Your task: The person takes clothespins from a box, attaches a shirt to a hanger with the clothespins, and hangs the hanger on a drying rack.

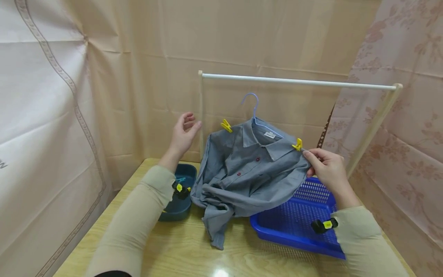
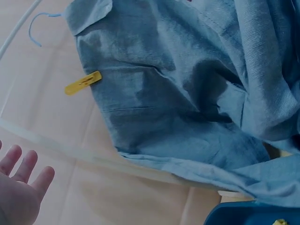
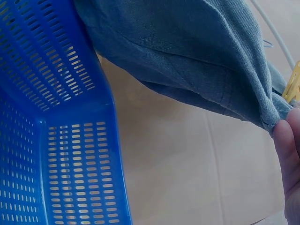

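A grey-blue button-up shirt (image 1: 249,173) hangs on a blue wire hanger (image 1: 255,100), its lower part bunched and one sleeve reaching down to the table. One yellow clothespin (image 1: 226,125) is clipped on the shoulder at the left, another yellow clothespin (image 1: 298,144) on the shoulder at the right. My right hand (image 1: 327,169) pinches the shirt's shoulder just beside the right clothespin; the right wrist view shows the cloth gathered at the fingertips (image 3: 283,136). My left hand (image 1: 185,132) is raised left of the shirt with loosely bent fingers, holding nothing and apart from the cloth.
Behind the shirt stands a rack with a white rail (image 1: 297,80). A blue perforated basket (image 1: 294,234) lies at the right, partly under the shirt. To the left sits a dark teal bin (image 1: 176,215) with clothespins in it. Curtains hang around the wooden table (image 1: 194,254).
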Tool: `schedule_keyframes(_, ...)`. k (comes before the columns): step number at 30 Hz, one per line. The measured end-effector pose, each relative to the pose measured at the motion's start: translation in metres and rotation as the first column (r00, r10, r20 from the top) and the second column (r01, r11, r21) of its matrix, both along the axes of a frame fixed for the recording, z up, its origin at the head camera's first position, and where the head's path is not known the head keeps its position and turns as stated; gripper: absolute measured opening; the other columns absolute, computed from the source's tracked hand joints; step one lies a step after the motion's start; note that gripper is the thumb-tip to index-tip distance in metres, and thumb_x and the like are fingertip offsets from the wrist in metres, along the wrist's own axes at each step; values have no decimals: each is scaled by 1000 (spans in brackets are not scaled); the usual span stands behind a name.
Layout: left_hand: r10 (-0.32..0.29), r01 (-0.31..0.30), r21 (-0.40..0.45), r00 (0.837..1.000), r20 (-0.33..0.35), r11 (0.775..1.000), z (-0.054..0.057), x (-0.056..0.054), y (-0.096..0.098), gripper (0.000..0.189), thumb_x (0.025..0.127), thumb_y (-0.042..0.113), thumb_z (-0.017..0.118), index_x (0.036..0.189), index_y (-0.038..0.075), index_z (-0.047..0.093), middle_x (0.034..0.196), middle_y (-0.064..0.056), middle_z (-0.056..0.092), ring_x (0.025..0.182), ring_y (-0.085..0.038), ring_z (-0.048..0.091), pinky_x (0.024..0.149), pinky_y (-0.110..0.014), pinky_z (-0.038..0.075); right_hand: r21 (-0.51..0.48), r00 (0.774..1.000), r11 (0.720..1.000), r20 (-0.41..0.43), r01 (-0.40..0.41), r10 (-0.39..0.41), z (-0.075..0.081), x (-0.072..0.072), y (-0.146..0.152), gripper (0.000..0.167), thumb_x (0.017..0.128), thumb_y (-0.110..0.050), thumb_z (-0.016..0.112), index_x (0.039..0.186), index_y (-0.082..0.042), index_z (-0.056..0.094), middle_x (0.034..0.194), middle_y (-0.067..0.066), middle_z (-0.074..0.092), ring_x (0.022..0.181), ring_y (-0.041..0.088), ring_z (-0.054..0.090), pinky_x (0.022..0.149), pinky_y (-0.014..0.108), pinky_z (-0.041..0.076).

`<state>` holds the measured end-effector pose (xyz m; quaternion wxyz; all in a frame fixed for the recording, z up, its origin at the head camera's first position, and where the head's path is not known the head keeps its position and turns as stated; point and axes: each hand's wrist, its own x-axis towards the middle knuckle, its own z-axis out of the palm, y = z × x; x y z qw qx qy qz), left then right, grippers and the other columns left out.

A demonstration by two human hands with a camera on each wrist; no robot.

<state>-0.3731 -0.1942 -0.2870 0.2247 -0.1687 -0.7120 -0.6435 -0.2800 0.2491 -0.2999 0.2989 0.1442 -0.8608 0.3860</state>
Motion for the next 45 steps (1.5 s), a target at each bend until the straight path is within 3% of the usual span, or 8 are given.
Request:
schedule_keyframes(8, 41, -43, 26, 996, 77, 999, -12, -15, 7, 55, 103, 31, 62, 144, -2, 47, 139, -19, 54, 128, -35, 53, 107, -46, 43, 2, 1000, 1000, -10, 0, 0, 0, -1, 0, 26, 101, -25, 67, 102, 0, 74, 60, 6, 65, 44, 12, 61, 41, 21, 46)
schedule_keyframes(16, 65, -67, 3, 980, 190, 998, -21, -23, 11, 47, 108, 36, 50, 144, 4, 52, 138, -16, 56, 123, -30, 55, 98, -45, 49, 20, 999, 1000, -43, 14, -13, 0, 1, -1, 24, 101, -24, 67, 100, -2, 75, 60, 5, 64, 43, 11, 60, 38, 20, 42)
schedule_keyframes(23, 107, -93, -77, 974, 198, 993, -22, -26, 14, 46, 110, 30, 46, 147, 3, 49, 144, -16, 53, 130, -30, 50, 105, -45, 44, 28, 994, 999, -105, 24, -21, 2, 2, -5, 19, 100, -21, 69, 98, -3, 76, 59, 4, 64, 42, 17, 61, 40, 17, 43)
schedule_keyframes(29, 133, -115, -93, 968, 213, 989, -23, -27, 13, 46, 111, 31, 43, 147, 3, 49, 147, -16, 52, 134, -31, 48, 110, -45, 40, 36, 980, 999, -195, 39, -31, 9, 0, -9, 15, 98, -17, 71, 95, -3, 77, 60, 4, 64, 41, 5, 57, 41, 14, 42)
schedule_keyframes(36, 170, -149, -123, 967, 188, 981, -25, -31, 12, 46, 111, 32, 41, 142, 1, 54, 146, -18, 53, 135, -31, 48, 112, -45, 38, 59, 931, 996, -363, 70, -44, 21, -3, -14, 8, 93, -9, 76, 94, -2, 78, 58, 3, 64, 42, -6, 52, 43, 8, 39)
schedule_keyframes(42, 193, -172, -134, 968, 163, 976, -24, -31, 11, 43, 111, 31, 42, 134, -1, 59, 135, -20, 60, 126, -34, 54, 107, -46, 40, 109, 839, 983, -540, 145, -64, 35, -8, -19, 10, 91, -10, 77, 89, 0, 78, 58, 4, 65, 48, -11, 49, 53, 7, 36)
schedule_keyframes(45, 184, -164, -126, 968, 171, 978, -23, -30, 10, 43, 111, 32, 41, 131, -1, 59, 130, -20, 61, 122, -34, 54, 105, -48, 41, 87, 813, 981, -574, 176, -95, 43, -9, -23, 9, 90, -9, 78, 90, 1, 79, 60, 7, 67, 51, -13, 47, 55, 7, 34)
